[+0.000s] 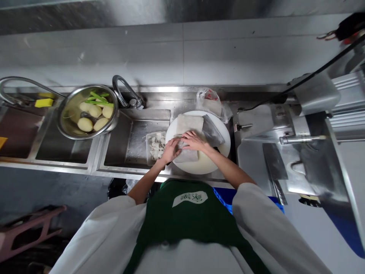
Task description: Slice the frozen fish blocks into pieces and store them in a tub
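My left hand [170, 150] rests on the left edge of a pale grey, flat slab [190, 155], its thumb apart from its fingers. From the right, my right hand [195, 141] lies over the same slab with fingers stretched out, nearly meeting the left. What the slab is made of I cannot tell. Behind it lies a second pale slab [189, 123]. Both are on a round white cutting board [224, 150]. A wide grey blade [212, 130] lies on the board right of the slabs. Beside my left hand, a clear tub [148, 150] holds whitish cut pieces [157, 146].
A steel bowl [60, 123] with peeled potatoes and green stalks stands over the sinks at left, near a faucet [127, 91]. A plastic bag [212, 102] lies behind the board. At right is a metal slicing machine [310, 144] with a cleaver [275, 163] on it.
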### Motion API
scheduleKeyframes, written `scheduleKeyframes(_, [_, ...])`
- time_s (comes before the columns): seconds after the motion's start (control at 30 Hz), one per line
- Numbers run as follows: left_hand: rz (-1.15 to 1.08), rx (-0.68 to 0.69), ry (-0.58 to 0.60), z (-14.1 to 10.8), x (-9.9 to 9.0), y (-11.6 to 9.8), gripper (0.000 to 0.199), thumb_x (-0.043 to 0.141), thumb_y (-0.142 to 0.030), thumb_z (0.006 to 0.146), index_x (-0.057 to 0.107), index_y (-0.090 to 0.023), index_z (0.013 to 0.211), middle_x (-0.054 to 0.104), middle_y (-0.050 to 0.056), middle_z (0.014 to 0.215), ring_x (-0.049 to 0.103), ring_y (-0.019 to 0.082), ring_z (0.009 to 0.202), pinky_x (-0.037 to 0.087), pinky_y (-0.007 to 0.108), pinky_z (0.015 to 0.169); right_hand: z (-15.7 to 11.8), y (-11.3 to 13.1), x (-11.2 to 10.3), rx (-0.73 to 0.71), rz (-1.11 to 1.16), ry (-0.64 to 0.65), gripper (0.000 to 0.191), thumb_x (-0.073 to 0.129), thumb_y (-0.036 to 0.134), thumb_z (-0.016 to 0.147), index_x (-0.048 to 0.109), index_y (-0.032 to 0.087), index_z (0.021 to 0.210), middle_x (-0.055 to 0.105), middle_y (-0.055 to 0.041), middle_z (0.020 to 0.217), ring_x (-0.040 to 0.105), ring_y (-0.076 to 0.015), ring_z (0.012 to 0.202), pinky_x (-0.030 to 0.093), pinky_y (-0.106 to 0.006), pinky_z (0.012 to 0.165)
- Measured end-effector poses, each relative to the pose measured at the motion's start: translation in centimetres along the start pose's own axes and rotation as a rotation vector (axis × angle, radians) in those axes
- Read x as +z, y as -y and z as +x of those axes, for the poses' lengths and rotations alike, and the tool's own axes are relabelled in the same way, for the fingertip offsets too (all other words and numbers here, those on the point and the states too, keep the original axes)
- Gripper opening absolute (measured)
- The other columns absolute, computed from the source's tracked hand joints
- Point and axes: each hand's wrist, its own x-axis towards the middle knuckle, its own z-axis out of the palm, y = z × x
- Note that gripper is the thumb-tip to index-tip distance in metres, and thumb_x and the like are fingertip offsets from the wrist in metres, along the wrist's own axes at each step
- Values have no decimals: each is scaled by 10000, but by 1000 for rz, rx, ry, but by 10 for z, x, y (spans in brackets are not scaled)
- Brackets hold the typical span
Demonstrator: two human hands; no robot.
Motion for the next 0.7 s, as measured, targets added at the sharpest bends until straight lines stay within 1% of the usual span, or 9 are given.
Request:
scheduleKeyframes(0.03, [27, -45, 13, 5, 1, 3, 518, 687, -245, 890, 602, -186, 1397, 611, 163, 1356, 551, 328, 1250, 454, 497, 1088, 2, -2, -1, 16, -15, 5, 322, 621, 311, 1008, 687, 183, 1296, 627, -140, 1323, 480, -285, 1256, 354, -426, 1076])
scheduleKeyframes(0.07, [49, -90, 20, 10, 1, 6, 465, 672, -219, 885, 641, -173, 1347, 636, 165, 1300, 560, 336, 1215, 454, 512, 1078, 5, -3, 0, 34, -29, 11, 278, 568, 265, 1030, 701, 177, 1257, 650, -135, 1263, 498, -271, 1221, 362, -413, 1065])
scheduleKeyframes(0.13, [62, -151, 11, 16, 2, 9, 284, 612, -198, 912, 724, -153, 1169, 674, 168, 1158, 583, 339, 1137, 462, 522, 1052, 6, -1, 2, 54, -49, 16, 265, 479, 182, 1047, 726, 164, 1141, 676, -127, 1164, 528, -248, 1144, 379, -390, 1045])
scheduleKeyframes(0.2, [13, -129, -5, 14, 1, 8, 222, 554, -216, 953, 745, -153, 1048, 680, 164, 1089, 601, 324, 1098, 477, 504, 1035, 0, 3, 6, 36, -51, 11, 286, 440, 136, 1040, 725, 158, 1053, 679, -120, 1120, 551, -232, 1070, 403, -370, 1013])
scheduleKeyframes(0.33, [-244, 63, 54, -19, -7, -10, 302, 461, -328, 1051, 707, -172, 1129, 679, 148, 1174, 633, 266, 1139, 511, 418, 1031, -39, 21, 16, -37, -23, -52, 310, 404, 114, 1028, 705, 165, 974, 674, -112, 1036, 579, -224, 943, 465, -361, 903])
scheduleKeyframes(0.43, [-402, 120, 145, -52, -12, -31, 338, 429, -412, 1084, 676, -197, 1169, 687, 141, 1227, 650, 242, 1164, 512, 395, 1049, -76, 46, 17, -115, 49, -135, 327, 378, 163, 1041, 688, 201, 943, 651, -80, 916, 590, -218, 848, 496, -355, 795])
scheduleKeyframes(0.53, [-546, 68, 135, -72, -13, -47, 350, 565, -491, 1031, 644, -206, 1218, 689, 138, 1267, 650, 244, 1195, 506, 400, 1066, -99, 77, 5, -101, 188, -227, 302, 396, 243, 1057, 667, 240, 922, 616, -58, 843, 583, -202, 759, 491, -333, 689])
scheduleKeyframes(0.6, [-668, -9, 110, -74, -14, -50, 482, 725, -535, 926, 624, -194, 1251, 712, 129, 1201, 674, 244, 1129, 526, 393, 1020, -104, 95, -10, -30, 307, -300, 297, 404, 286, 1069, 647, 253, 901, 602, -60, 832, 566, -197, 716, 481, -334, 642])
scheduleKeyframes(0.7, [-869, -138, 163, -69, -15, -44, 517, 829, -579, 810, 680, -164, 1079, 739, 88, 989, 699, 209, 922, 554, 351, 879, -101, 115, -37, 67, 516, -428, 311, 402, 343, 1077, 584, 260, 839, 570, -59, 817, 531, -197, 689, 491, -346, 642])
